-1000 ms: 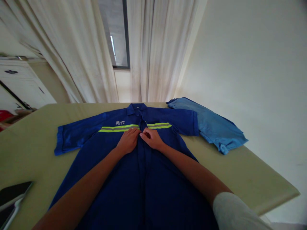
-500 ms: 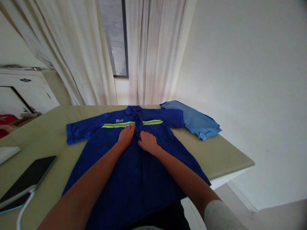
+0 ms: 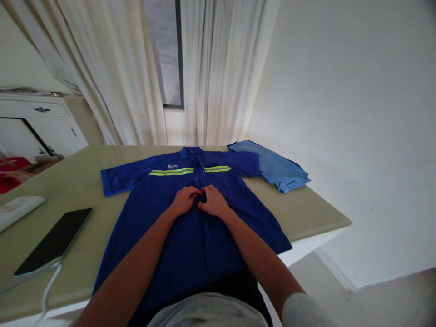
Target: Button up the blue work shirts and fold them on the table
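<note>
A dark blue short-sleeved work shirt (image 3: pixel 153 213) with a yellow-green reflective stripe (image 3: pixel 171 172) lies front up on the table, collar away from me. My left hand (image 3: pixel 184 200) and my right hand (image 3: pixel 213 200) meet at the shirt's button placket in the middle of the chest, below the stripe. The fingers of both are curled and pinch the placket fabric between them. Both forearms rest over the lower part of the shirt.
A lighter blue garment (image 3: pixel 276 166) lies folded at the table's far right corner. A black tablet (image 3: pixel 53 240) with a white cable (image 3: pixel 47 293) and a white object (image 3: pixel 17 209) lie at the left. The beige table (image 3: pixel 306 213) ends close on the right. Curtains and a white cabinet stand behind.
Both hands have moved down the placket toward me, away from the reflective stripe. The left hand, flat half a second ago, is now curled on the fabric. The camera has pulled back.
</note>
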The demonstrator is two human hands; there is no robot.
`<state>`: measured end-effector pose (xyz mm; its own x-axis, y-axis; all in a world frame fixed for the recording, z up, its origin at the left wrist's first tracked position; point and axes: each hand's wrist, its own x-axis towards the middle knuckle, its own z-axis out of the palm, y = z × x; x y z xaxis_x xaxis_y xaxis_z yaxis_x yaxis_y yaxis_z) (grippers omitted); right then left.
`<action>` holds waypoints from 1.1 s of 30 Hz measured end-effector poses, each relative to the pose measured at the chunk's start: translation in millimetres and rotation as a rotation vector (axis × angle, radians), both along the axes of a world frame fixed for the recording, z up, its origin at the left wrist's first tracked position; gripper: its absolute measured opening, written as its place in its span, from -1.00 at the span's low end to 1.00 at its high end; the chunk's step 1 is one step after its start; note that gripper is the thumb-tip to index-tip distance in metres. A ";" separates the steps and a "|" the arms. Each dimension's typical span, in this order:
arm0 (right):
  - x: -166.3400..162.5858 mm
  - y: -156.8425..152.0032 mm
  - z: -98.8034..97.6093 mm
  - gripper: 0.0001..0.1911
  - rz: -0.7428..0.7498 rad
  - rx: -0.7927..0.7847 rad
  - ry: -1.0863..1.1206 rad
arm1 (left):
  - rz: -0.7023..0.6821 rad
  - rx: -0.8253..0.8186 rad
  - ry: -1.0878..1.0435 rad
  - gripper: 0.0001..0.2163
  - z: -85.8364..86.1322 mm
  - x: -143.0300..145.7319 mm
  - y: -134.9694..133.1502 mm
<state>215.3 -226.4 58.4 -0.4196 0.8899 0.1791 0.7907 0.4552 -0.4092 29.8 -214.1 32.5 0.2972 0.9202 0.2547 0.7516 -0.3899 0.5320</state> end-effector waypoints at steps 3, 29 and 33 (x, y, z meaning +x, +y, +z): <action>2.7 0.8 2.6 -0.59 0.008 0.011 0.006 | -0.028 -0.032 -0.085 -0.71 3.3 -1.4 -0.8; 14.1 16.3 -2.0 -0.86 -0.005 -0.049 0.221 | -0.076 0.065 -0.020 -0.82 -3.3 2.6 -9.0; 14.0 19.1 -6.0 -0.90 0.030 -0.034 0.218 | -0.058 0.067 -0.067 -0.92 -2.2 -0.5 -8.0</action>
